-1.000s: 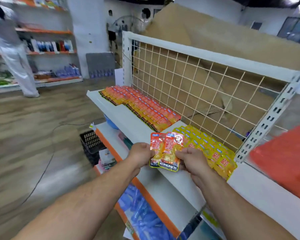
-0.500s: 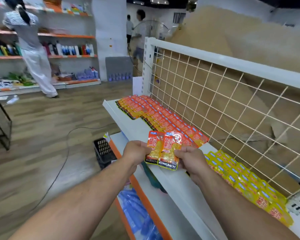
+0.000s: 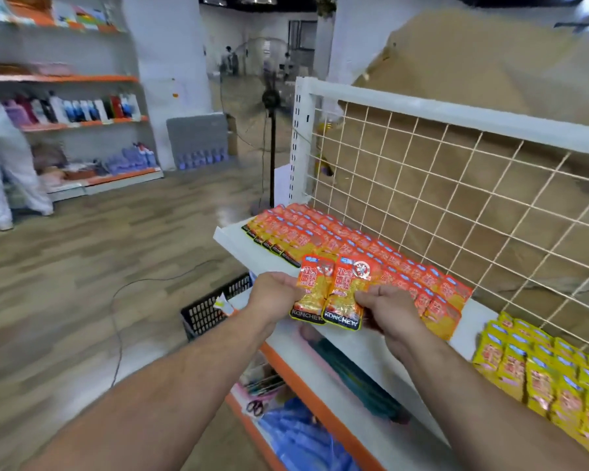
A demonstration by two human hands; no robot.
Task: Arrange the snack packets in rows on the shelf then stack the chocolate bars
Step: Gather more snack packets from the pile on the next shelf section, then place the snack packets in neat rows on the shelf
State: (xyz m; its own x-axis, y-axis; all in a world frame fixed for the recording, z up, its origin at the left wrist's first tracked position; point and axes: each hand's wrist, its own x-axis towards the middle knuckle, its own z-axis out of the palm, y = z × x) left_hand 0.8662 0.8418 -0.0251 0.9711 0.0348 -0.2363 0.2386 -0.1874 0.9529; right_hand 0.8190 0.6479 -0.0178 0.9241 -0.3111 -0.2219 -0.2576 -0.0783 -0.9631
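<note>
At mid-frame your left hand (image 3: 274,295) and right hand (image 3: 386,307) each pinch a side of two overlapping orange KONCHEW snack packets (image 3: 334,294) (most of your fingers are hidden behind them), over the white shelf (image 3: 232,237) front. Behind lie orange packet rows (image 3: 354,246). The yellow packets (image 3: 541,372) run off the lower right edge.

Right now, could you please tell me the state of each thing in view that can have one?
Held packets: two show, overlapped, upright, above the shelf, not laid down.
Left hand: grips their left edge.
Right hand: pinches their right edge.
Orange rows: lying overlapped on the shelf.
Yellow rows: lying overlapped, apart to the right.
</note>
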